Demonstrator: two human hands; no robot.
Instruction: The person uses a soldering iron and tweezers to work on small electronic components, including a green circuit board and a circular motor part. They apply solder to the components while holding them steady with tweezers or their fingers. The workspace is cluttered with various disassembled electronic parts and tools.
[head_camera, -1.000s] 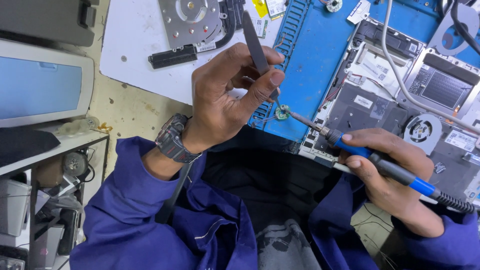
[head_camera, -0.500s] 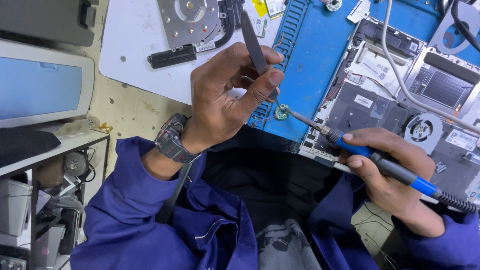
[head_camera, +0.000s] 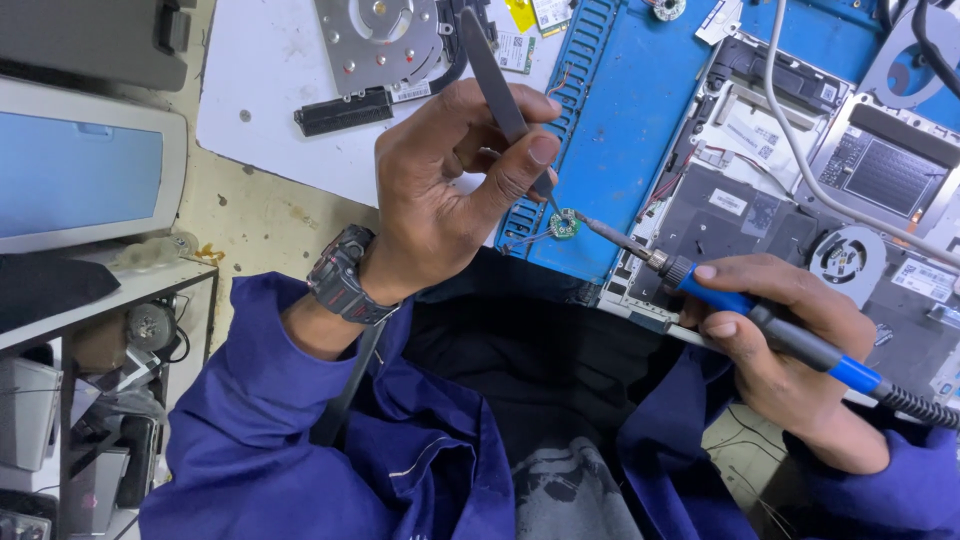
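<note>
Left hand (head_camera: 450, 190) raised over the near edge of the white mat (head_camera: 260, 110), thumb and forefinger pinched shut on a pair of grey tweezers (head_camera: 500, 90), the other fingers curled loosely into the palm. Tweezer tips pointing down and right, gripping a small round green circuit board (head_camera: 564, 224) with thin wires trailing left from it. Board held just above the near edge of the blue work mat (head_camera: 630, 140). Black wristwatch (head_camera: 340, 275) on the left wrist, blue sleeve below it.

Right hand (head_camera: 790, 330) lower right, fingers wrapped closed around the blue-and-black handle of a soldering iron (head_camera: 720, 295), forefinger stretched along the top. Metal tip angled up and left, meeting the small green board. Black cord running off right from the handle end.

Behind the right hand, an opened laptop chassis (head_camera: 760, 210) with a round cooling fan (head_camera: 848, 258) near the knuckles and a grey cable (head_camera: 800, 150) curving across it. Far on the white mat, a metal fan plate (head_camera: 378, 40) and a black bar-shaped part (head_camera: 343, 111). Far left, a grey-framed screen (head_camera: 85, 165) showing pale blue.
</note>
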